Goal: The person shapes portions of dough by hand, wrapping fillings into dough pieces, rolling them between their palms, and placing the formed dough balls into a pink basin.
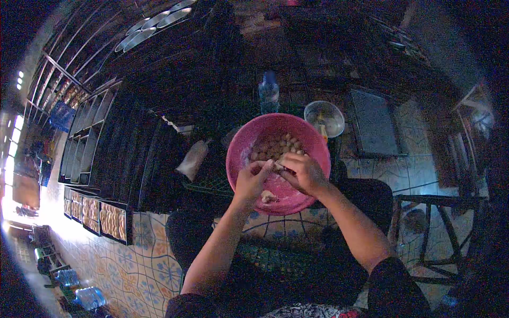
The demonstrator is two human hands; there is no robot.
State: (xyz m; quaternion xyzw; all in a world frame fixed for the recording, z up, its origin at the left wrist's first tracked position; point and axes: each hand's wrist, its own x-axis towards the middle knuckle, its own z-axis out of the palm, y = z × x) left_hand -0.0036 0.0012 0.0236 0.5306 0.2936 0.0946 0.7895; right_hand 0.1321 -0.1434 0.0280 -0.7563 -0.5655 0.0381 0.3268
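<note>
A pink basin (314,137) sits in front of me, with many small round dough balls (286,142) heaped at its far side. Over the basin, my left hand (249,183) and my right hand (305,174) come together with fingers pinched. Between their fingertips is a small pale piece of dough (278,166), partly hidden by the fingers. Below the hands, a loose lump of dough (269,197) lies on the near inside of the basin. Whitish smears mark the basin's inner wall.
Behind the basin stands a plastic bottle (269,93); a metal bowl (324,117) is at its right. A filled plastic bag (192,160) lies to the left. Trays of bread (113,220) stand further left. A metal-framed stand (435,233) is at the right.
</note>
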